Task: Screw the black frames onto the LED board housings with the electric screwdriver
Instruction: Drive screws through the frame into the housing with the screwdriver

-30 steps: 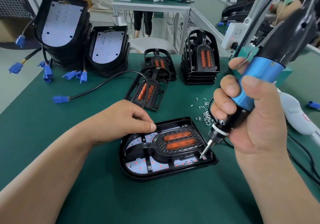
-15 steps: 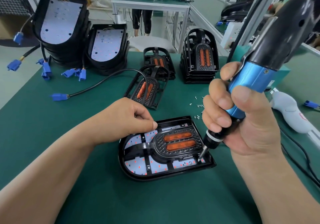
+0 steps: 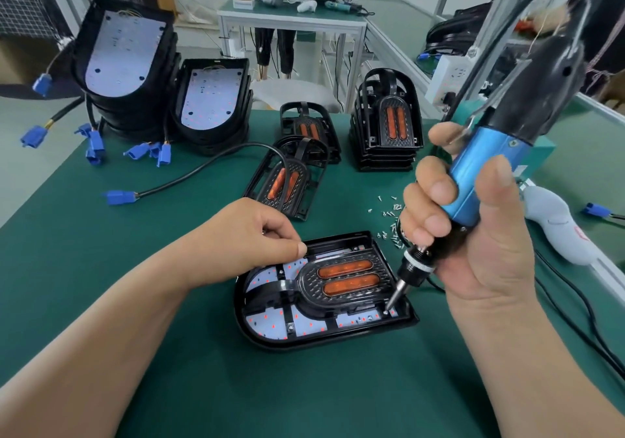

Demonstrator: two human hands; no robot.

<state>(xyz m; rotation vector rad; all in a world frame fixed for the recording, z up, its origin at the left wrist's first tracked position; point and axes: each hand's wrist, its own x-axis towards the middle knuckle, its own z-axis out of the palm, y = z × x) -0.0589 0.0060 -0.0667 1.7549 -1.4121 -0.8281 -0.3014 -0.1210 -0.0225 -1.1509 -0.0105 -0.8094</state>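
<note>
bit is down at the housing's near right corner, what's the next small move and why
Probably press straight down and run the electric screwdriver to seat the corner screw. Its bit tip meets that screw at the near right corner of the black frame, the right hand grips the tool, and the left hand rests on the far rim of the LED board housing.
</note>
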